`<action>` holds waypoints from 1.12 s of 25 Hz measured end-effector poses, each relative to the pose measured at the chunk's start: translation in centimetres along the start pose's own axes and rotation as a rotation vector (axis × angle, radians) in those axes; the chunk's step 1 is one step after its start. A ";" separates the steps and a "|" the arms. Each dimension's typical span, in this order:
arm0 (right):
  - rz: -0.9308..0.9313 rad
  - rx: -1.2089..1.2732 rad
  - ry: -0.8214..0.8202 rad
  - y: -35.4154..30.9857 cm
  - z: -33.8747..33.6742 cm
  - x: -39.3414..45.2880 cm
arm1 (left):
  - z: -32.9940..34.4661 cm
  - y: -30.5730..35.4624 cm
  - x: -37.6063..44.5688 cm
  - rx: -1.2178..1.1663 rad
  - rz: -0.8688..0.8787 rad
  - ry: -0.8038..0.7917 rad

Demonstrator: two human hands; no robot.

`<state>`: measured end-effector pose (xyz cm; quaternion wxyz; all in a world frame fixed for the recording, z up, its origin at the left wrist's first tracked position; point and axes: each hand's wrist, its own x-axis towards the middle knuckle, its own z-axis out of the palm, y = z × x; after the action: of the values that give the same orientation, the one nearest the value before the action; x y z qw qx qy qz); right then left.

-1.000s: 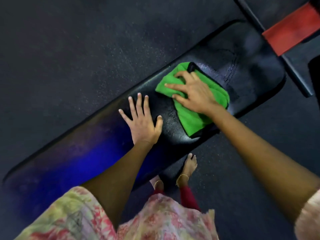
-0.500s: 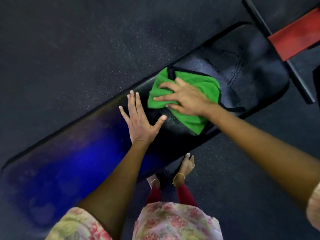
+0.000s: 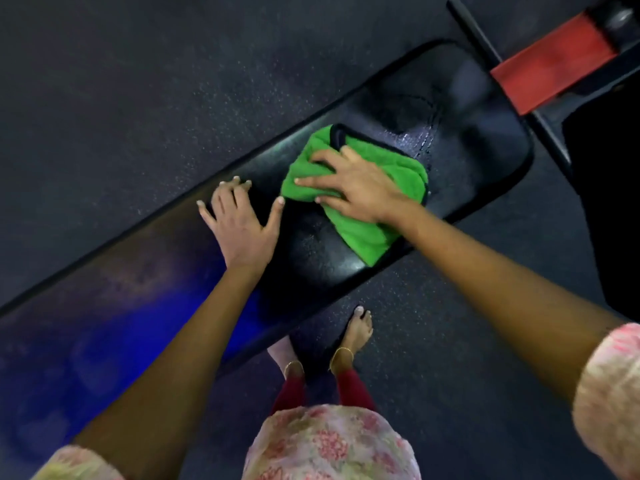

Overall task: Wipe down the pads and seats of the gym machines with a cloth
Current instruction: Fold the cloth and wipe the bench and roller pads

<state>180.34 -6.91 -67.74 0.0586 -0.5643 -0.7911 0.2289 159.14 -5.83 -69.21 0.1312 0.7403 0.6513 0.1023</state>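
Across the middle of the view, running from 8 o'clock up to 2 o'clock, lies a long black bench pad, glossy, with a blue sheen on its lower-left stretch. Green cloth sits on the pad just right of centre, folded or bunched, one dark-trimmed edge showing at its 12 o'clock side and a lower corner reaching the pad's near edge at about 5 o'clock. Right hand lies flat on top of the cloth, palm down, fingers straight and moderately spread, pointing toward 9 o'clock; it presses the cloth to the pad rather than gripping it. Left hand rests palm down on the bare pad just beside the cloth, at the cloth's 9 o'clock side; fingers extended toward 12 o'clock with tips at the pad's far edge, thumb splayed wide toward 1 o'clock, its tip touching or almost touching the cloth's left edge, cannot tell which. Pad surface around the cloth shows fine specks or droplets catching light. Dark speckled floor surrounds the bench. At 1 to 2 o'clock a red bar crosses a black frame tube near the pad's far end. At 6 o'clock, two bare feet with anklets stand on the floor by the pad's near edge, red trouser legs and floral clothing below them.
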 end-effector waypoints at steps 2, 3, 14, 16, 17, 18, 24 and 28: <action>0.110 -0.030 0.070 3.5 -1.1 -0.3 | -0.2 1.6 1.7 -0.046 0.015 0.039; 0.281 -0.021 0.145 4.4 -1.4 0.2 | 0.1 2.7 2.4 -0.066 0.071 0.044; 0.712 -0.064 0.277 10.5 -5.4 2.6 | 3.6 7.6 3.7 0.034 0.225 -0.152; 0.911 -0.041 0.315 9.6 -5.4 2.8 | 3.7 7.8 3.8 0.074 0.223 -0.164; 0.855 -0.062 0.286 8.4 -5.1 3.4 | 3.8 7.7 3.8 0.080 0.219 -0.169; 0.717 -0.067 0.242 7.0 -4.9 4.0 | 3.8 7.7 3.8 0.079 0.217 -0.170; 0.608 -0.057 0.195 10.5 -6.5 4.7 | 3.9 7.7 4.0 0.086 0.213 -0.167; 0.995 -0.012 0.364 13.1 -7.7 1.3 | 3.7 7.6 4.1 0.082 0.215 -0.183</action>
<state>193.92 -0.03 -66.72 0.0758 -0.9025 -0.4058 0.1229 168.04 -2.93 -70.33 0.1481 0.8167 0.5573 0.0211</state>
